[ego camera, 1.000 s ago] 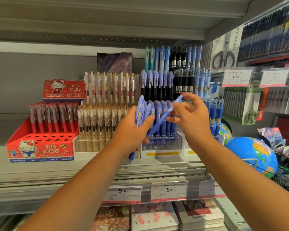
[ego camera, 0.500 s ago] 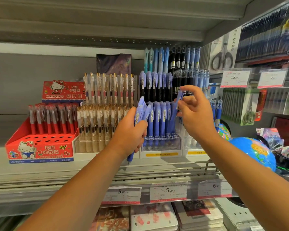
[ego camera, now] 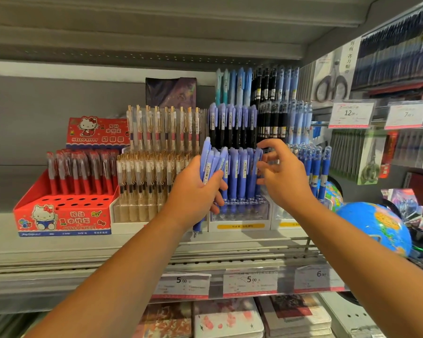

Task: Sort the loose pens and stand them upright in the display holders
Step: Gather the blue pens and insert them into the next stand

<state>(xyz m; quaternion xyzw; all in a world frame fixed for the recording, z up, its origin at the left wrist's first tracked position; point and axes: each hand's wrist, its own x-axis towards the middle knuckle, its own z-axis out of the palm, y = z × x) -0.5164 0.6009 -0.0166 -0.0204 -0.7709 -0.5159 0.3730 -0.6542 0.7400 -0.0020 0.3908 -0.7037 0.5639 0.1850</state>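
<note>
Fingers [ego camera: 217, 191] of the left hand [ego camera: 193, 191] curl round a bundle of lavender-blue pens [ego camera: 206, 164], thumb across the front, gripping it tight. These loose pens have matte barrels of one colour, each with a white barcode sticker; they fan out slightly, clip ends above the fist and one tip poking out below it. The left arm reaches up from the lower left, wrist straight, holding the bundle just left of the clear display holder [ego camera: 242, 212], which has a white base and a yellow label. In that holder a front row of matching pens [ego camera: 237, 172] stands upright, tips down in the holes. The right hand [ego camera: 283, 174] comes in from the lower right with its fingers [ego camera: 271, 142] loosely curled and spread, holding nothing; the fingertips sit just beside the top of the rightmost pen in the row, and whether they touch it is not clear. Behind the row stand dark-barrelled pens [ego camera: 230, 123] with lavender caps. To the left are clear pens with gold clips [ego camera: 156, 172], then a red Hello Kitty box [ego camera: 61, 215] with red pens [ego camera: 81, 169]. Right of the holder are darker blue pens [ego camera: 315, 167] and a globe [ego camera: 374, 225]. Price tags [ego camera: 250, 281] line the shelf edge [ego camera: 59, 250].
</note>
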